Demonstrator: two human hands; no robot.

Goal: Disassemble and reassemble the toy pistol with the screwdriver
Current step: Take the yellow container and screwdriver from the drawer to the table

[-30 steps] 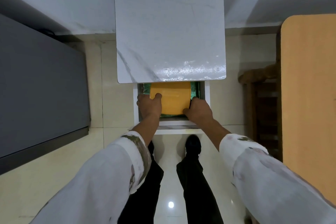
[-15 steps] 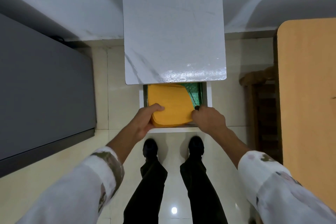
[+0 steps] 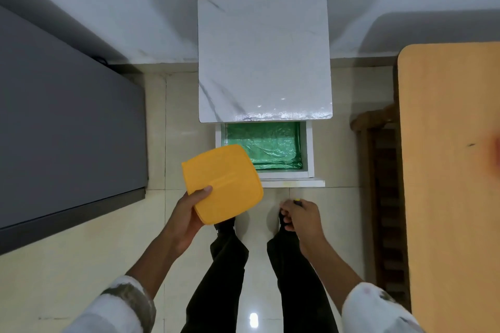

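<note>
My left hand (image 3: 189,213) grips a flat yellow plastic box (image 3: 221,184) by its near left corner, thumb on top, holding it above the floor in front of the open drawer (image 3: 309,151). My right hand (image 3: 300,215) is curled round a small dark tool with a yellow end (image 3: 297,200), which looks like the screwdriver; most of it is hidden in the fist. No toy pistol is in sight. The drawer shows only its green plastic lining (image 3: 265,143).
The drawer belongs to a small white marble-topped table (image 3: 263,62) against the wall. A grey flat surface (image 3: 62,127) fills the left, an orange wooden tabletop (image 3: 449,170) the right, with a wooden chair (image 3: 378,170) beside it. My legs stand on the tiled floor.
The yellow box has come out of the drawer, down and to the left, now in my left hand alone. My right hand has drawn back from the drawer with the small tool.
</note>
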